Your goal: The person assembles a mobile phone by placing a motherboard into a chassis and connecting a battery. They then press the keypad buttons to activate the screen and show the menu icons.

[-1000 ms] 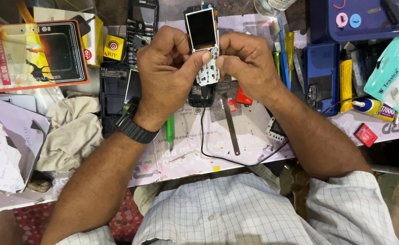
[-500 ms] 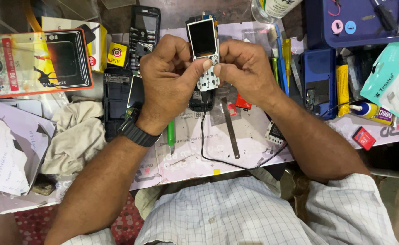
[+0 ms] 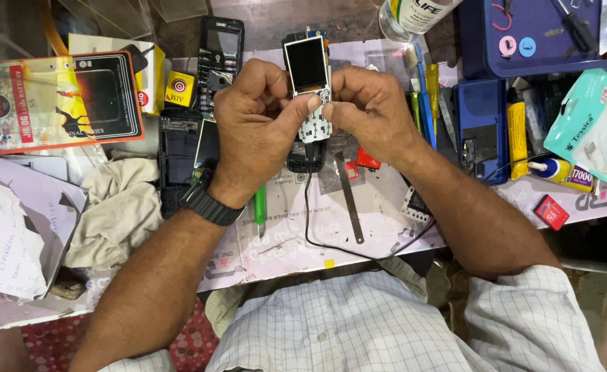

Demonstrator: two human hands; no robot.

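Note:
A bare phone circuit board (image 3: 309, 81) with a small dark screen on top and a white keypad area below is held up over the bench. My left hand (image 3: 255, 127) grips its left side, thumb pressed on the keypad part. My right hand (image 3: 369, 110) pinches its right edge. Under the board lies a black phone body (image 3: 305, 157), and a thin black wire (image 3: 331, 238) runs down from it across the paper-covered bench (image 3: 386, 207). A black watch sits on my left wrist.
A black phone front cover (image 3: 220, 58) and dark housings (image 3: 179, 158) lie at left, by a red packaged card (image 3: 55, 100) and a beige cloth (image 3: 117, 213). A green-handled tool (image 3: 260, 207), metal tweezers (image 3: 348, 203), blue trays (image 3: 538, 34), glue tube (image 3: 558, 172) and a bottle (image 3: 413, 17) surround the hands.
The board and both hands keep the same grip; they sit slightly lower in view as the head shifts. My left thumb has pressed further across the keypad area.

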